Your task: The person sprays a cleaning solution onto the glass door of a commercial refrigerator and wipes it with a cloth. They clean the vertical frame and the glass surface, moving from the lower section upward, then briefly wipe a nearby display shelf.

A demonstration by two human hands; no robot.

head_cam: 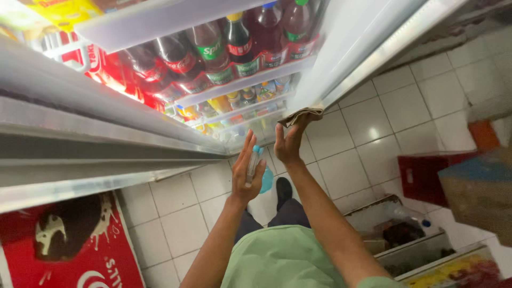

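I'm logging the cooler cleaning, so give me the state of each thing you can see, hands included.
Cooler door: swung open.
Cloth: crumpled, pressed to the door's lower edge by the right hand.
Spray bottle: held in the left hand, blue base down, not touching the door.
Soda bottles: standing on the shelves, caps on.
Red crate: on the floor, contents hidden.

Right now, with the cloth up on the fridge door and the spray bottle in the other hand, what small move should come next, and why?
Probably a short wipe down the glass door. The right hand presses the brown cloth against the door's lower part, while the left hand holds the spray bottle back from the glass, so spraying looks paused.
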